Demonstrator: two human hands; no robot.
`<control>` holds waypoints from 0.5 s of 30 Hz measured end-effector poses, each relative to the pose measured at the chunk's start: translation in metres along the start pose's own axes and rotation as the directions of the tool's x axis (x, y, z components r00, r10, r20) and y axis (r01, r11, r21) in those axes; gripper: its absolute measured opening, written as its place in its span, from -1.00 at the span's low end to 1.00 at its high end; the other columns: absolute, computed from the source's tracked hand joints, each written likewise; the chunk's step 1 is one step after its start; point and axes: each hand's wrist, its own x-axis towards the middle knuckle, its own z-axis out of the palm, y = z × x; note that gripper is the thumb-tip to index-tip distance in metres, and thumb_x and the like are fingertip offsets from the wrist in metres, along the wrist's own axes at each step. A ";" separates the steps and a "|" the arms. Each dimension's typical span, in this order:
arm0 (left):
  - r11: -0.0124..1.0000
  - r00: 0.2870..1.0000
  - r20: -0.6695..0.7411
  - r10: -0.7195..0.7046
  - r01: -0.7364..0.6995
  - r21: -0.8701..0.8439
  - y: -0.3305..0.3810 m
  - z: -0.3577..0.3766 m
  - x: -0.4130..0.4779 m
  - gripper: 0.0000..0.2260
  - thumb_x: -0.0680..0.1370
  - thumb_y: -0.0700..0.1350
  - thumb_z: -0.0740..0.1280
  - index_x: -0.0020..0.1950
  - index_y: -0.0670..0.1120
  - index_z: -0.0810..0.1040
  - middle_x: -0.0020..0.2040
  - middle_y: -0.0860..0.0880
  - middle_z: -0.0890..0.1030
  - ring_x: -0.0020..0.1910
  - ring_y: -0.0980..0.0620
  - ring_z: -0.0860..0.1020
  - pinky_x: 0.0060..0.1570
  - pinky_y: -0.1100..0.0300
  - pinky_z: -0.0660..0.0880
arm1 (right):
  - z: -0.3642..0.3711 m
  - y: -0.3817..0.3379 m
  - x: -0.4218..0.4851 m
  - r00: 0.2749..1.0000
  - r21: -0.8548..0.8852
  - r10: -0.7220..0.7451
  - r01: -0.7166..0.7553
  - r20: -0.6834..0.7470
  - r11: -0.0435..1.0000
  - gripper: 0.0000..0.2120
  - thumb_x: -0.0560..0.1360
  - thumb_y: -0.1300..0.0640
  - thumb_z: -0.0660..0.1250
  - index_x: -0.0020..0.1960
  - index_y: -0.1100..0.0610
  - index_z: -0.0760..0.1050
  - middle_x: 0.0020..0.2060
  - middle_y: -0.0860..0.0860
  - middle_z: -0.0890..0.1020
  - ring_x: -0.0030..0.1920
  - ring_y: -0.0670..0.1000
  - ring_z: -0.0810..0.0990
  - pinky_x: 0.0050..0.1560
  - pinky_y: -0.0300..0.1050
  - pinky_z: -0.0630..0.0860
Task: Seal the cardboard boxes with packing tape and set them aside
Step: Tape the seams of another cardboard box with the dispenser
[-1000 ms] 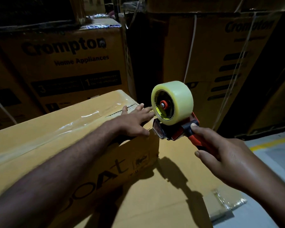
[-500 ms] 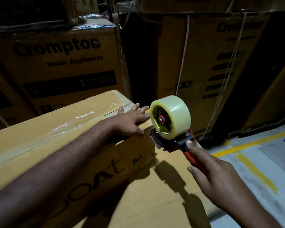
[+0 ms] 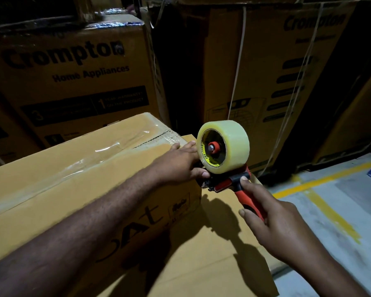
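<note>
Lower now, my red-handled clear-tape dispenser (image 3: 223,151) reaches the end of the brown cardboard box (image 3: 41,183); right hand (image 3: 274,230) clasps its handle, left hand (image 3: 176,166) presses flat. Seam ending, I judge: sever tape next.

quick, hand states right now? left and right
Left hand: open, fingers flat, pressing on the end of the box.
Right hand: closed around the handle of the tape dispenser.

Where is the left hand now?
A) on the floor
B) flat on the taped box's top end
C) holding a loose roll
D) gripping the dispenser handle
B: the left hand lies with straight fingers on the top end of the taped box; the right hand grips the tape dispenser.
</note>
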 end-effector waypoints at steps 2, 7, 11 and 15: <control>1.000 1.000 -0.009 -0.005 0.005 0.004 0.001 0.001 0.001 -0.43 0.60 0.22 0.26 0.57 0.09 0.29 0.65 0.06 0.06 0.63 0.04 -0.07 0.56 -0.08 -0.18 | 0.002 0.001 0.001 1.000 0.030 0.024 -0.024 0.006 0.999 -0.42 0.54 -0.06 0.35 0.44 -0.39 0.18 -0.06 -0.15 0.56 -0.21 -0.20 0.53 -0.30 -0.42 0.40; 0.992 0.998 -0.020 -0.063 0.061 -0.113 -0.003 -0.001 -0.005 -0.51 0.51 0.23 0.37 0.43 0.17 0.50 0.58 0.09 0.25 0.53 -0.11 0.13 0.50 -0.11 0.13 | 0.007 0.002 0.001 0.996 -0.091 -0.094 0.092 -0.013 0.992 -0.38 0.54 0.01 0.37 0.50 -0.28 0.18 0.18 -0.12 0.59 0.08 -0.07 0.57 -0.07 -0.25 0.46; 0.982 0.990 -0.041 -0.137 0.131 -0.133 0.000 -0.002 -0.009 -0.52 0.44 0.26 0.41 0.34 0.18 0.58 0.51 0.10 0.35 0.52 -0.21 0.19 0.49 -0.16 0.19 | 0.009 0.011 0.004 0.989 -0.177 -0.149 0.143 -0.020 0.974 -0.32 0.53 0.03 0.39 0.51 -0.28 0.12 0.17 -0.05 0.60 0.08 0.04 0.59 -0.08 -0.12 0.51; 0.988 0.991 -0.068 -0.113 0.105 -0.109 0.005 -0.003 -0.010 -0.51 0.48 0.21 0.42 0.40 0.17 0.52 0.59 0.12 0.26 0.55 -0.03 0.13 0.50 -0.09 0.08 | 0.013 0.011 0.002 0.994 -0.024 -0.099 0.098 -0.043 0.995 -0.40 0.53 0.04 0.40 0.47 -0.26 0.24 0.13 -0.13 0.59 -0.05 -0.18 0.56 -0.13 -0.42 0.41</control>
